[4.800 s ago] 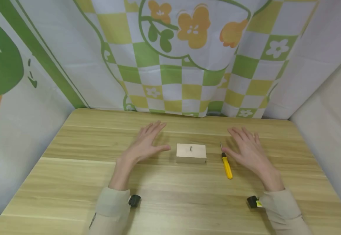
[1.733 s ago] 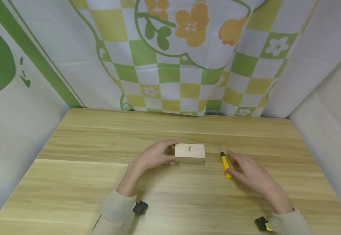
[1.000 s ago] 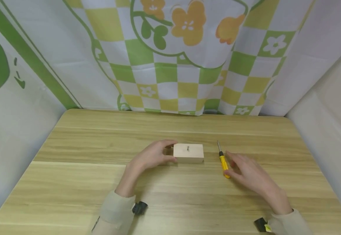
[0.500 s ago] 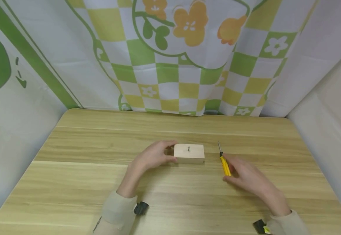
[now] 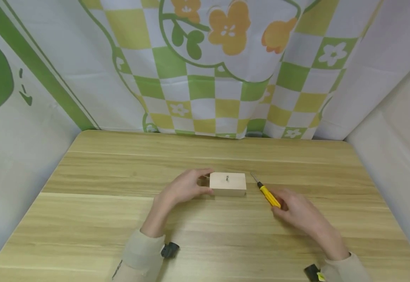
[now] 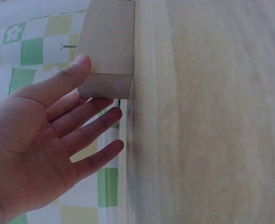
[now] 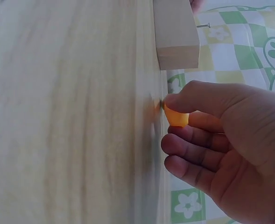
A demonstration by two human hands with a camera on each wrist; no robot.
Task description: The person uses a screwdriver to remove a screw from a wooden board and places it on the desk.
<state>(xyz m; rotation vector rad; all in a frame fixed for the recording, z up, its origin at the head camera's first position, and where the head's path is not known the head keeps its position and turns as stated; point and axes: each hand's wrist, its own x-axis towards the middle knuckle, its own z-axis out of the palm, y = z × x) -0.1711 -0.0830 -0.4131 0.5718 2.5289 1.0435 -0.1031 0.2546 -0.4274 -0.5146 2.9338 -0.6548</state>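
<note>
A pale wooden block (image 5: 226,192) lies on the table, and a small screw (image 5: 227,178) sticks up from its top. My left hand (image 5: 180,189) holds the block's left end, thumb on the near side and fingers on the far side. In the left wrist view the thumb presses the block (image 6: 107,42), and the other fingers spread loosely below it. My right hand (image 5: 300,209) pinches the yellow handle of a screwdriver (image 5: 269,196) near its butt end. The shaft slants toward the block's right end, its tip a short gap away. In the right wrist view the thumb covers part of the handle (image 7: 177,119).
The wood-grain table (image 5: 205,239) extends to a checked, flowered curtain (image 5: 205,86) behind. White cloth hangs at the left and right sides. A black wrist camera (image 5: 170,250) sits on the left sleeve, and another camera (image 5: 311,272) on the right.
Both hands were spread and apart from things at first. The left hand came to the block; the right took the screwdriver's handle. In the last half second the screwdriver's tip swung left toward the block.
</note>
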